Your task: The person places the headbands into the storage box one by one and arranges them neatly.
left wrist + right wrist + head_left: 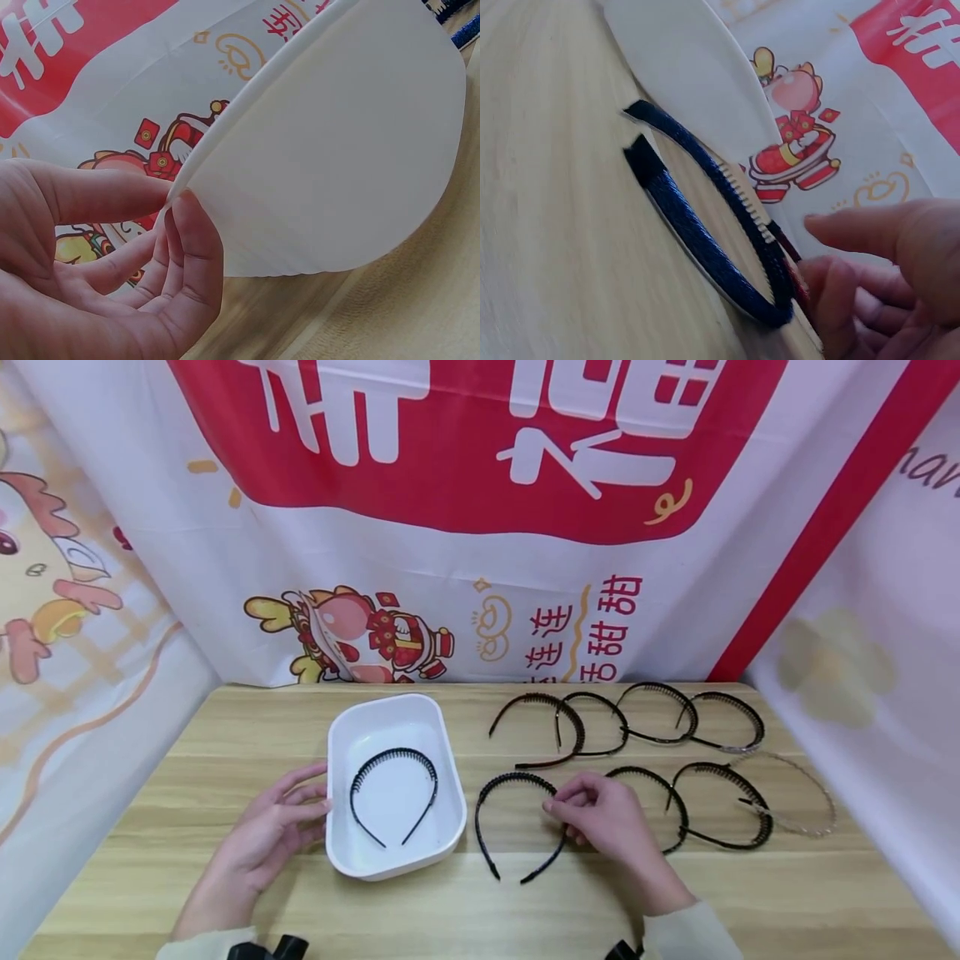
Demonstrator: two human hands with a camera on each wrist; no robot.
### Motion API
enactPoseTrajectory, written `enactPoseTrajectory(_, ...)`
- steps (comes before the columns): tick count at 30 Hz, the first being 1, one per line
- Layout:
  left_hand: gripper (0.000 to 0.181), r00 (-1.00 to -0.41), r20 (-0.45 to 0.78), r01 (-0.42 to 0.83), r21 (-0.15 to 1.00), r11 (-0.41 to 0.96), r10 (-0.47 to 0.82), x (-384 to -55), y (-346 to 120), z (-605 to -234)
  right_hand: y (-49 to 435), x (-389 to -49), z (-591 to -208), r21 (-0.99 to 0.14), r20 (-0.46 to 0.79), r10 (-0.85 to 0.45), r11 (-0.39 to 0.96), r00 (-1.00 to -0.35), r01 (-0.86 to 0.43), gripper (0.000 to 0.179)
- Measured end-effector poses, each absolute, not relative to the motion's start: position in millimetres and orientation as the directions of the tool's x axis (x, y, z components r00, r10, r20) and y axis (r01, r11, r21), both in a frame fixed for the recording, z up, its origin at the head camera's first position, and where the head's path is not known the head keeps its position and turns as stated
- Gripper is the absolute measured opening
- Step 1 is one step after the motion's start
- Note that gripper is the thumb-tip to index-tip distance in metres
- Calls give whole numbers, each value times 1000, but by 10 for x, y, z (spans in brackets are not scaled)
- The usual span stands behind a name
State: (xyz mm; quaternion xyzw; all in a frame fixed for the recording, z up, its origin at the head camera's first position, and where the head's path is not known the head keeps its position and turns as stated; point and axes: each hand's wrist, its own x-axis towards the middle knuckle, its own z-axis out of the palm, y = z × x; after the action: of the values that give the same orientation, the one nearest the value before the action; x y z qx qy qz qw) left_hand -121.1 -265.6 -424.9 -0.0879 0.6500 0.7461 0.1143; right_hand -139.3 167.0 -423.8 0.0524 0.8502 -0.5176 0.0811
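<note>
A white plastic tray (341, 827) stands left of centre on the table, with a black toothed headband (395, 750) lying in it. My left hand (273, 822) is at its left wall; thumb and forefinger pinch the rim in the left wrist view. Right of the tray lies a dark blue headband (697, 240) with a toothed inner side, its two ends towards me. My right hand (600, 814) reaches over its right side. In the right wrist view, thumb and forefinger are spread apart beside its curve.
Several more headbands lie on the right. A back row includes a dark reddish headband (579, 727); nearer are a black headband (765, 810) and a pale, thin beaded headband (831, 802). Printed cloth (487, 518) walls in the wooden table (247, 727) behind and at both sides.
</note>
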Motion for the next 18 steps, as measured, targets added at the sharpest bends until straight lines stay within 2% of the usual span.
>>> enactPoseTrajectory(9,50,-960,-272,-278,952,-126,65,-1194,-2688,-4253,1735,-1384,-4229,-807,-222,-64,573,-973,147,25)
enactPoseTrajectory(18,50,-960,-271,-278,952,-126,70,-1207,-2680,-4258,1780,-1394,-4255,-788,-231,-47,595,-972,159,25)
